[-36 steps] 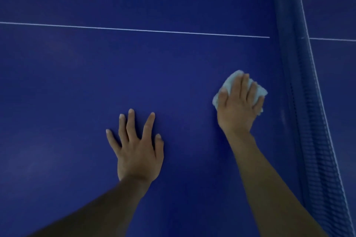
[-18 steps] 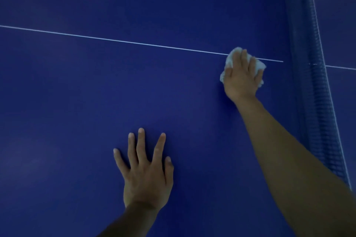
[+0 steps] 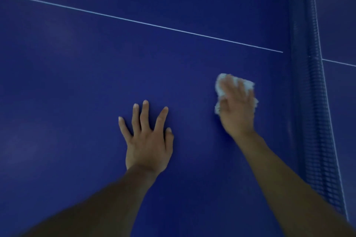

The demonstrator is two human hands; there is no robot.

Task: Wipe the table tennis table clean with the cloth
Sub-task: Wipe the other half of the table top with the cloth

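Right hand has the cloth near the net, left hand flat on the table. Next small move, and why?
Probably slide the right hand and the cloth sideways toward the net. The cloth lies pressed on the table, apart from the net, so a strip beside the net may need wiping. The left hand lies flat as a brace.

Left hand [image 3: 148, 140]: lower centre of frame, palm down flat on bench [image 3: 77, 92], fingers straight and spread, thumb lying close along right side. Left forearm enters from bottom left, in shadow. Right hand [image 3: 238, 109]: right of centre, higher in frame than left, palm down on cloth [image 3: 221, 84], fingers laid forward over it (outline blurred). Right forearm slants in from bottom right corner. Hands apart, not touching.
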